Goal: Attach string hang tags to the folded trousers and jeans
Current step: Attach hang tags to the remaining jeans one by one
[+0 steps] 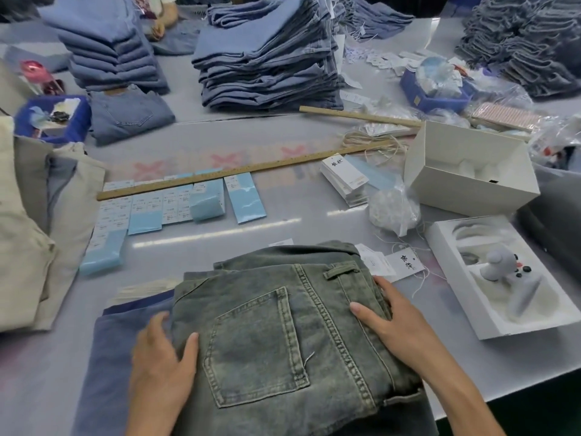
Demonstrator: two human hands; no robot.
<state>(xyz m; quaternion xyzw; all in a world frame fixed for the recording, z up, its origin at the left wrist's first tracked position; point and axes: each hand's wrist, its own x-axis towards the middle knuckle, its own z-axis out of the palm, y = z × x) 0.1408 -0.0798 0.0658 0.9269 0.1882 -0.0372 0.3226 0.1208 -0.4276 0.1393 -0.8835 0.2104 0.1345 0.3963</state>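
A: Noting near field: folded grey-green jeans [283, 325] lie at the table's [314, 215] front edge, atop a blue pair [119, 357]. Left hand [160, 366] lies on the left fold, thumb on top, fingers relaxed, nothing clamped. Right hand [399, 325] holds the waistband side, fingers curled round its edge.

B: Advice for the step?

A: Judgement: keep the fold squared and expose the belt loop [341, 272] for threading. A hang tag [405, 265] lies just beyond the waistband.

B: Room?

A: Bare strip ahead; white tray [456, 309] crowds right, beige trousers [31, 231] left, wooden ruler [239, 173] and denim stacks [270, 58] farther back.
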